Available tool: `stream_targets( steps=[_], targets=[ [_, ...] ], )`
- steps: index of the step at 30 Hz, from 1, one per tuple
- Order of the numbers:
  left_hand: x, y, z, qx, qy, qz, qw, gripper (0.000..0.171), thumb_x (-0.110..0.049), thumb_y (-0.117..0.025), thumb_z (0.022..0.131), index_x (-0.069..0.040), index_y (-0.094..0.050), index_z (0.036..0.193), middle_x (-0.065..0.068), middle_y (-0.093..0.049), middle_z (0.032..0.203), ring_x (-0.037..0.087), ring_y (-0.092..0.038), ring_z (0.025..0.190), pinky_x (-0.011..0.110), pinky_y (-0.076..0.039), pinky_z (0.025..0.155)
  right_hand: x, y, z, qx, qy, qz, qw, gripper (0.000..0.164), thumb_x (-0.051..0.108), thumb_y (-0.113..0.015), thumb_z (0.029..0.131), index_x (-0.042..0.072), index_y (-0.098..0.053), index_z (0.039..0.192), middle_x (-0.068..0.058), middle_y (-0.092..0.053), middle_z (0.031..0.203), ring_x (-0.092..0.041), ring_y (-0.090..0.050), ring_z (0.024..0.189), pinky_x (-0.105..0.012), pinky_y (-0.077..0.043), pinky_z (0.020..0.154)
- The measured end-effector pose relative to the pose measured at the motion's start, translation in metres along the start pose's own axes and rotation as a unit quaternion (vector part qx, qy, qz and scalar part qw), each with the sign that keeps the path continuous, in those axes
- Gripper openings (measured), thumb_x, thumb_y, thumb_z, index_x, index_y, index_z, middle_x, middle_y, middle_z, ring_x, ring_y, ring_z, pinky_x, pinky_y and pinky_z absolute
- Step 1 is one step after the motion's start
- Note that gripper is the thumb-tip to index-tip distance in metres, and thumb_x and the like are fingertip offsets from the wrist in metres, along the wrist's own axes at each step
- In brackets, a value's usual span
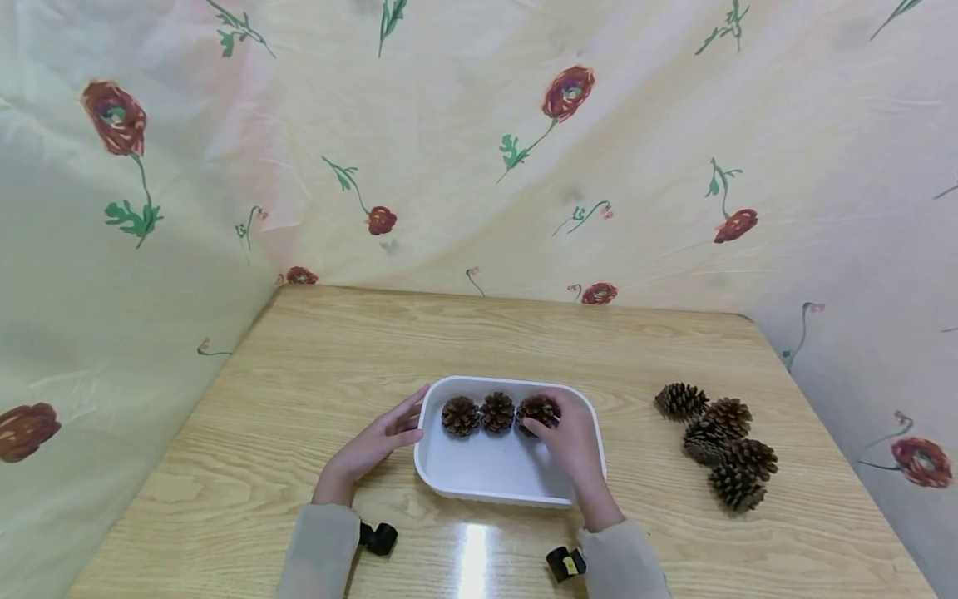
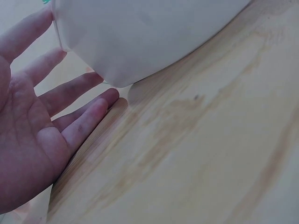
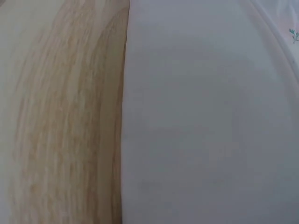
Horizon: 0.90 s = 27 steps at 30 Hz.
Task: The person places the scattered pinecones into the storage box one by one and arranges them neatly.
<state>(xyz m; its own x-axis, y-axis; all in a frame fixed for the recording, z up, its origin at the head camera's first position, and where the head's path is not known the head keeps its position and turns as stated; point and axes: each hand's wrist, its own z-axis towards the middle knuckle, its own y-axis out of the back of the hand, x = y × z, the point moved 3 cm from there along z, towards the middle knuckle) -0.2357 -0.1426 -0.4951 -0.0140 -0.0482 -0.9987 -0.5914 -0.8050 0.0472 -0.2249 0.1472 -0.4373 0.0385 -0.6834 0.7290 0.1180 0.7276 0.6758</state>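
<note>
At lower centre, the right hand (image 1: 572, 441) curls its fingers round a pine cone (image 1: 540, 409), third in the row inside the white tray (image 1: 479, 474); the left hand (image 1: 374, 445), fingers straight, steadies the tray's side. Light, stiff and brittle-scaled, the cone likely suits a gentle grip round its body.

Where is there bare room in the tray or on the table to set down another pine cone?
The white tray is bare across its near half, in front of the three cones along its far wall. The table is bare behind the tray and at far left. It is crowded right of the tray, where five loose cones cluster.
</note>
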Motion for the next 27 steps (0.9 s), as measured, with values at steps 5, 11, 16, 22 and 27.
stream_targets(
  steps=[5, 11, 16, 22, 27],
  targets=[
    [0.001, 0.000, 0.000, -0.004, 0.002, 0.000, 1.0000, 0.069, -0.019, -0.052, 0.100, -0.019, -0.013, 0.157, 0.025, -0.022, 0.158, 0.046, -0.028, 0.142, 0.059, -0.028, 0.115, -0.001, -0.002, 0.001, 0.022, -0.007, -0.037, 0.999, 0.042, 0.014, -0.076, 0.081, 0.000, -0.063, 0.119, -0.022, -0.063, 0.123, -0.041, -0.056, 0.119, -0.053, -0.043, 0.105],
    [0.002, 0.000, 0.000, -0.008, 0.001, -0.005, 1.0000, 0.069, -0.018, -0.052, 0.100, -0.019, -0.013, 0.157, 0.025, -0.024, 0.158, 0.046, -0.029, 0.142, 0.058, -0.029, 0.115, 0.002, -0.007, 0.001, 0.057, -0.013, -0.038, 0.998, 0.050, 0.010, -0.073, 0.083, -0.008, -0.055, 0.126, -0.027, -0.058, 0.129, -0.044, -0.051, 0.124, -0.054, -0.040, 0.108],
    [0.002, 0.000, -0.001, -0.007, -0.002, -0.007, 0.9999, 0.069, -0.017, -0.052, 0.100, -0.017, -0.013, 0.157, 0.026, -0.023, 0.158, 0.047, -0.028, 0.142, 0.058, -0.028, 0.114, 0.002, -0.010, 0.002, 0.073, -0.028, -0.012, 0.997, 0.056, 0.004, -0.072, 0.082, -0.012, -0.049, 0.130, -0.031, -0.052, 0.134, -0.047, -0.047, 0.127, -0.055, -0.038, 0.109],
    [0.002, -0.002, -0.002, -0.009, -0.001, -0.008, 0.9999, 0.069, -0.016, -0.052, 0.100, -0.016, -0.013, 0.157, 0.026, -0.022, 0.158, 0.047, -0.028, 0.142, 0.059, -0.028, 0.114, -0.001, -0.012, 0.003, 0.066, -0.018, -0.006, 0.998, 0.056, 0.003, -0.073, 0.080, -0.010, -0.050, 0.129, -0.031, -0.053, 0.132, -0.048, -0.049, 0.124, -0.056, -0.039, 0.108],
    [0.001, -0.002, 0.000, -0.010, 0.000, -0.009, 0.9999, 0.068, -0.016, -0.052, 0.100, -0.017, -0.013, 0.157, 0.026, -0.022, 0.158, 0.047, -0.028, 0.142, 0.058, -0.028, 0.115, -0.003, -0.010, 0.003, 0.073, -0.032, 0.010, 0.997, 0.056, 0.004, -0.072, 0.082, -0.010, -0.049, 0.131, -0.031, -0.052, 0.134, -0.048, -0.048, 0.126, -0.056, -0.038, 0.109]
  ],
)
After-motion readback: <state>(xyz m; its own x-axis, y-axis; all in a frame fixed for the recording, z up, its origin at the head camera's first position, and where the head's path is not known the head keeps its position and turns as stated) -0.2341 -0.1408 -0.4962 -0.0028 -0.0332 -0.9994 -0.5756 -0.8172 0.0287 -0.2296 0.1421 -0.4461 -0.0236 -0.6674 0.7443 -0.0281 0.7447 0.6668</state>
